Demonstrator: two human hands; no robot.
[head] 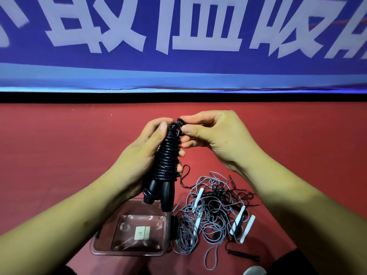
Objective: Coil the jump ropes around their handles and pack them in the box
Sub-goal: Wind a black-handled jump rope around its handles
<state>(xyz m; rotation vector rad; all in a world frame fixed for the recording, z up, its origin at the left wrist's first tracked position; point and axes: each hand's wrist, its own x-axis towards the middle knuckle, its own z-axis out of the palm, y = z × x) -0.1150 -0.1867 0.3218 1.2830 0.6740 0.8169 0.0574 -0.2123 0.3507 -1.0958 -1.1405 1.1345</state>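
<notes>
The left hand (137,153) was raised above the red table (59,147), forearm coming in from the near left, its fingers curled round a black jump rope (167,155) held nearly upright. The thumb lay along the left side of the bundle near the top, and fingertips showed at its right edge. The cord was wound in tight turns round the two black handles (167,195), whose bare ends pointed down toward the near side. The right hand (216,135) reached in from the near right, wrist bent, and pinched a small loop (180,121) of the same cord at the top of the bundle between thumb and forefinger, the other fingers folded beneath. A clear box (129,253) stood open on the table directly below the bundle, with a white label (142,233) on its floor. Just to its right lay a loose tangle (214,213) of grey and dark cords with white handles (198,197) in it, and one slim black handle (245,255) at the near right. A blue banner (178,74) with white characters hung at the far side.
</notes>
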